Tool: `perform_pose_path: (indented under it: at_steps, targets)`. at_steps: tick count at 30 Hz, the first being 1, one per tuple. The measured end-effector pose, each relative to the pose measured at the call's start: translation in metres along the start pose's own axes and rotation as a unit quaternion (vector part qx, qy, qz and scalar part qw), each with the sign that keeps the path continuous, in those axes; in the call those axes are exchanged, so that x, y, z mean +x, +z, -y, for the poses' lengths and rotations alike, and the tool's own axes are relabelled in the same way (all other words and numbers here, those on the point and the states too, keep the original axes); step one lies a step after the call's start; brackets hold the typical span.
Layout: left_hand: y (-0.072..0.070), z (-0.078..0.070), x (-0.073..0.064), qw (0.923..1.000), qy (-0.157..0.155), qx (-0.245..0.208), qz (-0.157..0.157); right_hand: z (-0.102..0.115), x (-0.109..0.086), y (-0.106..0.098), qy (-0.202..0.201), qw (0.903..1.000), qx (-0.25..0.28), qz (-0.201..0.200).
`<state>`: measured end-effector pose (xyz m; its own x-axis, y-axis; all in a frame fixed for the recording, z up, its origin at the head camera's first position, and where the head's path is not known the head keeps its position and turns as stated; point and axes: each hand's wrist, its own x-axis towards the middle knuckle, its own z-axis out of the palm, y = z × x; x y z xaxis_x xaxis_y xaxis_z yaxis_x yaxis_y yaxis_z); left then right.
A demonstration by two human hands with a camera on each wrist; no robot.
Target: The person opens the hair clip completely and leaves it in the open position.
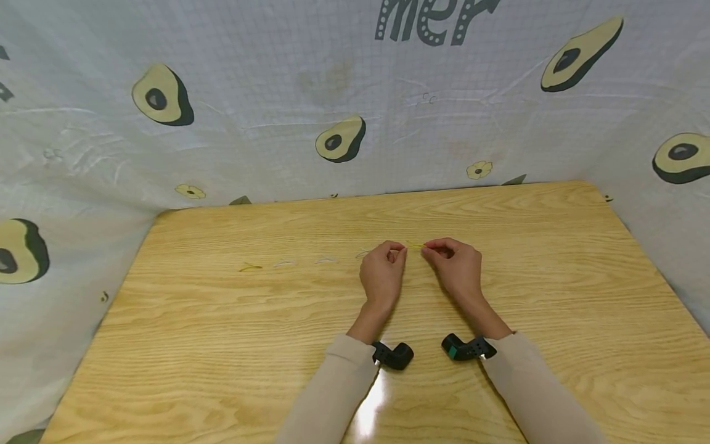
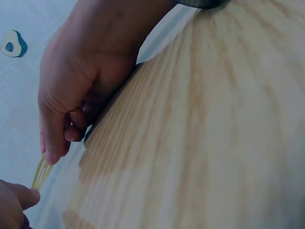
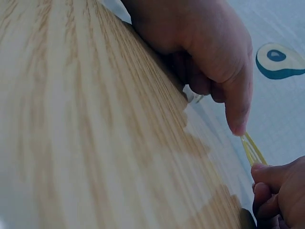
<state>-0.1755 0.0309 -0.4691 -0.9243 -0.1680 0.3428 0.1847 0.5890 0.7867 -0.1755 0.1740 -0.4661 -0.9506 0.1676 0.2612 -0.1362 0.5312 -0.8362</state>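
A thin yellow band (image 1: 416, 246), looking like a rubber band, spans the gap between both hands. My left hand (image 1: 383, 274) pinches one end with thumb and fingertips; my right hand (image 1: 457, 268) pinches the other. In the left wrist view the strands of the yellow band (image 2: 42, 171) spread between the right hand (image 2: 78, 90) and the left hand (image 2: 16, 202). The right wrist view has the yellow band (image 3: 252, 150) slanting from the left hand (image 3: 209, 52) down to the right hand (image 3: 281, 191). A thin whitish strand (image 1: 363, 253) lies just left of my left hand.
Farther left along the wooden table (image 1: 222, 345) lie two more thin whitish pieces (image 1: 326, 259) and a yellow one (image 1: 250, 267), roughly in a row. An avocado-printed white cloth (image 1: 249, 148) rises behind the table and along both sides.
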Motion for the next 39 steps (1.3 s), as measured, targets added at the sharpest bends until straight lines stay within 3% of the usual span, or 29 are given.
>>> perform_pose_path:
  at_steps: [10, 19, 28, 39]
  targets:
    - [0.0006, -0.0023, 0.002, 0.9996, -0.008, 0.026, 0.001, 0.0022, 0.0012, -0.0013, -0.008, 0.9999, 0.008, 0.003]
    - [-0.0003, -0.0002, 0.0028, 0.9982, 0.031, 0.048, 0.021, 0.004, 0.0018, -0.0019, -0.003, 0.9994, 0.032, 0.014]
    - [-0.002, 0.0013, 0.0029, 0.9928, 0.067, 0.093, 0.035, 0.0034, -0.0003, 0.0003, -0.013, 0.9997, 0.017, 0.01]
    - [0.0017, 0.0041, 0.0049, 0.9917, 0.05, 0.114, 0.029, -0.0013, 0.0011, 0.0017, -0.023, 0.9996, -0.011, 0.011]
